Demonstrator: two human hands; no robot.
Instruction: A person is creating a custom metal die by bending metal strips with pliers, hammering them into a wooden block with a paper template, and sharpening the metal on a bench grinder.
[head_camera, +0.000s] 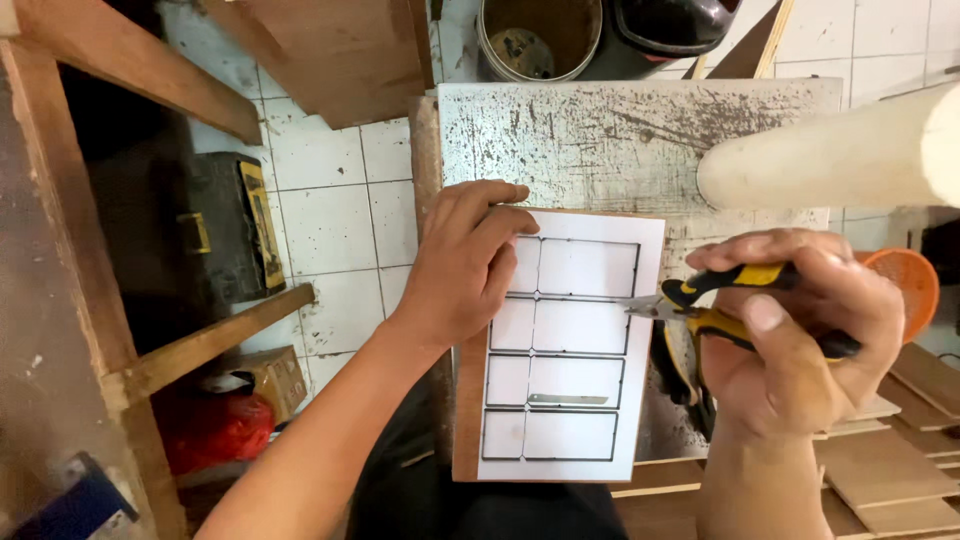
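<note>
My left hand (462, 262) presses flat on the left side of a white panel (600, 262) ruled with black rectangles, which lies on a thin wooden board (466, 420). My right hand (800, 330) grips pliers (700, 300) with black and yellow handles; their metal tips touch the panel's right edge at the second black line. A loose grey blade (567, 400) lies on the panel's lower half.
The board rests on a scratched whitish worktop (620, 140). A pale cylinder (830, 155) juts in at upper right, an orange round object (905, 280) sits behind my right hand. A metal bucket (540, 38), a black toolbox (235, 225), wooden planks (880, 470) and tiled floor surround.
</note>
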